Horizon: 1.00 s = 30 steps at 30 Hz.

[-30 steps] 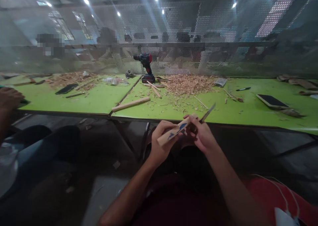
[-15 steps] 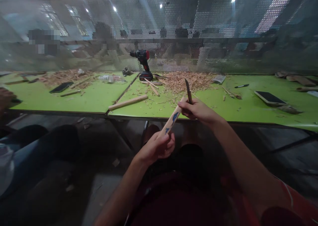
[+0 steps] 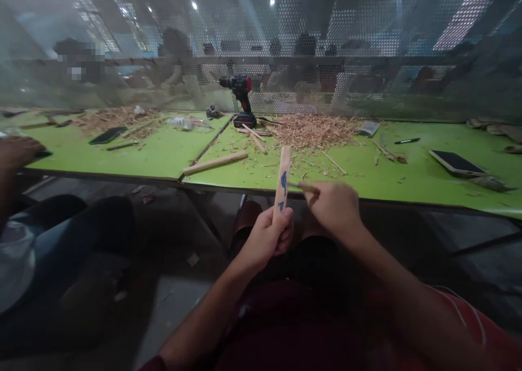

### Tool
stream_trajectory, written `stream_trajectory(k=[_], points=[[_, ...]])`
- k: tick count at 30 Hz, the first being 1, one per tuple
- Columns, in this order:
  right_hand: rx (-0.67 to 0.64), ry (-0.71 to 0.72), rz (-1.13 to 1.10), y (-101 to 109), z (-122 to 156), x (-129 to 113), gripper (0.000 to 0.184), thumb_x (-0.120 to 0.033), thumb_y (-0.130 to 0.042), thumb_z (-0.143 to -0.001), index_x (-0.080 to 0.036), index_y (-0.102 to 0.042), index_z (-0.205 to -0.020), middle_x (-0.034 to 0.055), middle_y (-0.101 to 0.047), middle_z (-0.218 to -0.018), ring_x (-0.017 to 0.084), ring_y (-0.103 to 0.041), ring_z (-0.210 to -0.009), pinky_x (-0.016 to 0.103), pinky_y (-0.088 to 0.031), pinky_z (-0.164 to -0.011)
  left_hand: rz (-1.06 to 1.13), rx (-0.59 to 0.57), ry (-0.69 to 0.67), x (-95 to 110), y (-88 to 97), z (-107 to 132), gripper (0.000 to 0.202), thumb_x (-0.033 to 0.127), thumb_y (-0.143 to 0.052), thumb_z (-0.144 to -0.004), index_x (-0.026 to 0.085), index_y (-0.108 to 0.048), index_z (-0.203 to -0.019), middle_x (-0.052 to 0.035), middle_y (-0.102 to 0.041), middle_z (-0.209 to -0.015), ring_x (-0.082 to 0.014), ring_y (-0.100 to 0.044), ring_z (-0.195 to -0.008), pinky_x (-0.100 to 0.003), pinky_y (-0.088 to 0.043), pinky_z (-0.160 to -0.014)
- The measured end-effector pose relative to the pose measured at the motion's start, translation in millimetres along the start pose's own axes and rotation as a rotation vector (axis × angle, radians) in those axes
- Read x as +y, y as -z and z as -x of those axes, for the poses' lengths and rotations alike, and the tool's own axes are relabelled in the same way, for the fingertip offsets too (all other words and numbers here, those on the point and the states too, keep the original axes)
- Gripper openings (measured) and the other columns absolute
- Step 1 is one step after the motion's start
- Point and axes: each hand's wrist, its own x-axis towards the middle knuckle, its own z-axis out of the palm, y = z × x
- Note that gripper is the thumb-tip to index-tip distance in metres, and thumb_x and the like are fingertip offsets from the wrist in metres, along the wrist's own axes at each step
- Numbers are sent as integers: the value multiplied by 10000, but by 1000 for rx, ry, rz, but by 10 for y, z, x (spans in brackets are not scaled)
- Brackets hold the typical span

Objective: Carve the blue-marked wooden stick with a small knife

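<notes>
My left hand (image 3: 271,232) is closed around the lower end of a pale wooden stick (image 3: 284,167), which stands nearly upright in front of the table edge. Blue marks show on the face turned toward me. To its right, my right hand (image 3: 332,202) is closed on a knife (image 3: 302,186), blurred by motion. The blade points left, its tip at or very near the stick's right side; I cannot tell whether they touch. My fingers hide most of the knife's handle.
On the green table (image 3: 228,180) lie a heap of wood shavings (image 3: 314,129), a cordless drill (image 3: 242,101), a wooden rod (image 3: 216,162), a phone (image 3: 457,162), a pen (image 3: 406,141) and a plastic bottle (image 3: 190,123). A perforated screen (image 3: 285,88) stands behind. Another person's hand (image 3: 18,150) rests at far left.
The stick has swung from a right-leaning slant to nearly upright. My right hand has let go of its top, moved right and down, and turned the knife from upright to pointing left.
</notes>
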Motion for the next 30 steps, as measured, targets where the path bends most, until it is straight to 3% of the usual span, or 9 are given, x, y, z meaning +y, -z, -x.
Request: stream_trajectory(k=[4, 8, 12, 16, 21, 30], points=[[-73, 142, 87, -84, 157, -154, 499, -450, -385, -1002, -204, -730, -737, 105, -665, -668, 207, -525, -608, 324, -242, -573, -28, 76, -41, 41, -67, 3, 507, 616, -695, -794, 211, -396, -741, 109, -364, -526, -16, -296, -355, -136, -186, -322], [-24, 164, -7, -90, 14, -163, 491, -444, -406, -1007, -173, -721, -746, 133, -667, -699, 229, -563, -675, 330, -305, -625, -32, 126, -55, 51, -98, -25, 531, 632, -706, -772, 218, -376, -732, 118, -323, -516, -13, -255, -353, -142, -167, -322], [-6, 125, 9, -51, -76, -139, 514, -439, -391, -1014, -173, -706, -706, 126, -672, -667, 206, -547, -629, 318, -265, -588, -37, 157, -96, 46, -117, -27, 529, 629, -703, -778, 221, -369, -738, 120, -329, -514, -18, -273, -355, -139, -183, -318], [37, 253, 188, -18, 8, -166, 545, -403, -372, -1030, -158, -711, -681, 95, -687, -645, 173, -544, -576, 309, -196, -540, -11, 174, -126, 84, -155, -7, 531, 615, -717, -772, 215, -369, -732, 132, -301, -515, -8, -251, -350, -132, -198, -321], [152, 328, 321, -12, -18, -174, 551, -344, -332, -1050, -142, -720, -715, 96, -704, -663, 168, -578, -602, 304, -215, -550, -19, 141, -121, 111, -166, -35, 541, 616, -710, -779, 213, -360, -696, 124, -298, -507, -12, -262, -347, -138, -194, -319], [92, 319, 300, -89, -202, -175, 593, -358, -323, -1050, -119, -760, -728, 132, -719, -644, 176, -580, -560, 297, -211, -530, -31, 161, -225, 91, -120, -69, 487, 546, -671, -849, 213, -353, -690, 115, -315, -527, -14, -261, -350, -148, -193, -323]])
